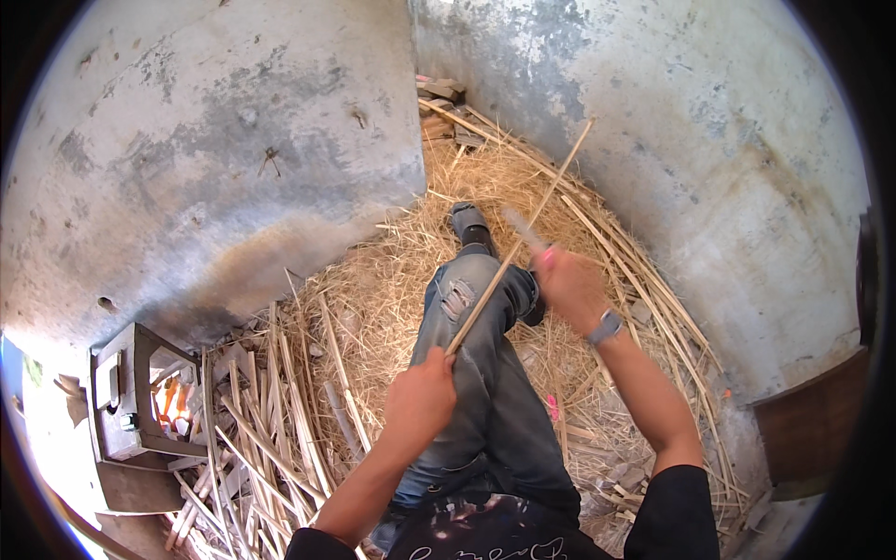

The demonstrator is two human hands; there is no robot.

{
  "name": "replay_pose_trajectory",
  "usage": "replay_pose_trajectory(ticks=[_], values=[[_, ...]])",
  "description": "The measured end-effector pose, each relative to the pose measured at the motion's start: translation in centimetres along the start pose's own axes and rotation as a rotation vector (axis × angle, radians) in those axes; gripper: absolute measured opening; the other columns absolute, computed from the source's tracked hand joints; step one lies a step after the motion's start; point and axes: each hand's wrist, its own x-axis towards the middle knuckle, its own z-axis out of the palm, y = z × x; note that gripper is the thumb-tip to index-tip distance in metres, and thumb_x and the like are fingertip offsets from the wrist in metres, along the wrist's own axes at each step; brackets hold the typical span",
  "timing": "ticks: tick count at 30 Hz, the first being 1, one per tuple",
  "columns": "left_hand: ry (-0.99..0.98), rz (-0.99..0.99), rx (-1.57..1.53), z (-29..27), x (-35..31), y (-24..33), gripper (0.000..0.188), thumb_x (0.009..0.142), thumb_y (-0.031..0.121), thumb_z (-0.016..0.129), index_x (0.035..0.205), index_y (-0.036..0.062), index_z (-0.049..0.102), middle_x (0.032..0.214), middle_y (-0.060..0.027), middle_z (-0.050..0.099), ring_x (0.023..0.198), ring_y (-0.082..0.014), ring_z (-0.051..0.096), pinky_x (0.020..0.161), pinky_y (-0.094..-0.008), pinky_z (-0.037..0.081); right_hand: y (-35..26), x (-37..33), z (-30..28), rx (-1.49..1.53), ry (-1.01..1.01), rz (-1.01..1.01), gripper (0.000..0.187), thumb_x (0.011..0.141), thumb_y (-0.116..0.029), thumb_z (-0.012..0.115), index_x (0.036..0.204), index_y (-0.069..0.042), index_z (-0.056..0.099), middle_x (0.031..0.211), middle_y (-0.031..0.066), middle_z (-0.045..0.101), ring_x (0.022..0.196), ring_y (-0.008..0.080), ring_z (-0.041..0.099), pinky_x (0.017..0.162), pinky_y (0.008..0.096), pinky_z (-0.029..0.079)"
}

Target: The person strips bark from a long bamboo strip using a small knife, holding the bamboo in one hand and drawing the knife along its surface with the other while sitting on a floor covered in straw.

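Note:
A long thin wooden strip (490, 291) slants up and away across my raised knee, with its far end near the right wall. My left hand (422, 397) is closed around its near end. My right hand (567, 282), a grey watch on its wrist, is closed on a knife (517, 224) with a pale blade and a bit of pink at the grip. Motion smears the blade, which lies against or very near the strip just beyond my knee. Whether it touches cannot be made out. Light shavings (373, 271) cover the floor around my legs.
Many long strips (616, 233) lie along the right wall, and a pile of split sticks (280, 411) is at the lower left. A frame-like box (140, 397) stands by the left wall. Wooden blocks (443, 93) sit in the far corner. A pink item (553, 407) lies beside my leg.

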Motion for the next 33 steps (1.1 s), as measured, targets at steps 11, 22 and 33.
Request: replay_pose_trajectory(ticks=[11, 22, 33], values=[[-0.047, -0.024, -0.223, 0.0, -0.5, -0.8, 0.025, 0.108, 0.022, 0.056, 0.094, 0.0018, 0.061, 0.072, -0.0259, 0.066, 0.07, -0.0507, 0.065, 0.066, -0.0576, 0.049, -7.1, -6.3, -2.1, 0.097, -0.386, -0.278, 0.058, 0.106, -0.055, 0.054, 0.08, -0.004, 0.063, 0.058, 0.0201, 0.064, 0.053, 0.0409, 0.068, 0.05, 0.0517, 0.055], [-0.19, -0.114, -0.204, -2.7, -5.1, -3.6, 0.025, 0.109, 0.021, 0.055, 0.096, -0.0003, 0.06, 0.066, -0.0249, 0.06, 0.063, -0.0478, 0.062, 0.06, -0.0504, 0.047, 3.1, 1.4, -2.0, 0.115, -0.074, 0.025, 0.056, 0.108, -0.048, 0.054, 0.075, -0.004, 0.062, 0.06, 0.0217, 0.059, 0.058, 0.0441, 0.062, 0.054, 0.0533, 0.047], [-0.278, -0.074, -0.293, -4.2, -8.2, -9.1, 0.027, 0.11, 0.023, 0.056, 0.095, 0.0015, 0.065, 0.062, -0.0192, 0.058, 0.058, -0.0414, 0.061, 0.058, -0.0468, 0.047, 12.1, 6.8, -4.4, -0.022, 0.083, 0.181, 0.059, 0.112, -0.047, 0.046, 0.075, -0.004, 0.066, 0.059, 0.0197, 0.06, 0.052, 0.0414, 0.06, 0.049, 0.0517, 0.046]])
